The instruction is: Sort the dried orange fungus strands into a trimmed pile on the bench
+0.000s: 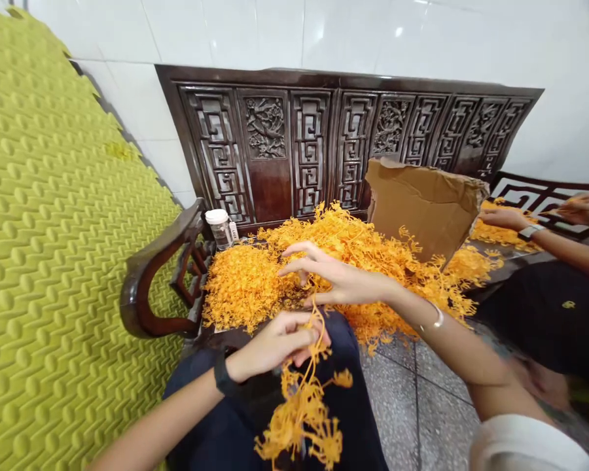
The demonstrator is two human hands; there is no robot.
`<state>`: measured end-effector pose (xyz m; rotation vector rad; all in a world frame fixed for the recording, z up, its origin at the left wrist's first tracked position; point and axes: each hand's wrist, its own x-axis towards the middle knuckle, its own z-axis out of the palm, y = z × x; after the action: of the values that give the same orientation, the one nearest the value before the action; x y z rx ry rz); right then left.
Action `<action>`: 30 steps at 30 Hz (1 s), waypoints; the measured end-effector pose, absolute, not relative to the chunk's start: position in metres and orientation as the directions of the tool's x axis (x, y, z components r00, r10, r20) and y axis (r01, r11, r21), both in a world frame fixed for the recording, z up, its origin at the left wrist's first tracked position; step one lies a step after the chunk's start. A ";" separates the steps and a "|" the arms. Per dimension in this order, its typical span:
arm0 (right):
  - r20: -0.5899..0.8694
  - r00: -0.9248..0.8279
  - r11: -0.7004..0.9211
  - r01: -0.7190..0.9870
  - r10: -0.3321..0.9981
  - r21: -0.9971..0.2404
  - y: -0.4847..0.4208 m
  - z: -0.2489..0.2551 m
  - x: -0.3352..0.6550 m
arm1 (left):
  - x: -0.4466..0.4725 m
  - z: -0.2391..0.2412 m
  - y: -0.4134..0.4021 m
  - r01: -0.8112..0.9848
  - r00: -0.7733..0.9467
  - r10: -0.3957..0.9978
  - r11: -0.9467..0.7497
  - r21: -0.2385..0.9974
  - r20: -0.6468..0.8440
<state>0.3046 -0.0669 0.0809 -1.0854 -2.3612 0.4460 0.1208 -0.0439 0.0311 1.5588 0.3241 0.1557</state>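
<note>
Sprigs of orange, branched, plastic-looking material [299,418] hung above dark blue trousers [220,441], pinched in the grip of the left hand [282,343]. The right hand [341,280] had its grip spread near a loose orange pile [240,281] on the dark carved wooden desk [271,190]. One white-lidded cup [218,229] showed a small white label [233,231], its writing too small for reading.

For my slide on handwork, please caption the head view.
Left hand holding a dangling orange bunch, right hand spread before orange heaps on a dark carved bench.
</note>
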 end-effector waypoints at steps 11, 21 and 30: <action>-0.183 -0.398 0.365 0.912 0.899 -0.189 0.032 -0.044 0.336 | 0.056 -0.011 -0.047 0.346 0.902 0.320 -0.134 0.929 -0.290; 0.234 -0.083 0.047 0.987 0.969 0.156 0.059 -0.026 0.374 | 0.061 -0.039 -0.045 0.348 0.894 0.321 -0.064 0.935 -0.311; 0.189 0.258 -0.275 0.959 0.947 0.066 0.123 -0.023 0.397 | 0.053 -0.050 -0.051 0.359 0.909 0.262 -0.097 0.928 -0.324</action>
<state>0.3965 0.1234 -0.0234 -2.4419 -1.8527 -0.2957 0.0527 -0.0511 -0.0499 1.6885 0.4785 -0.0868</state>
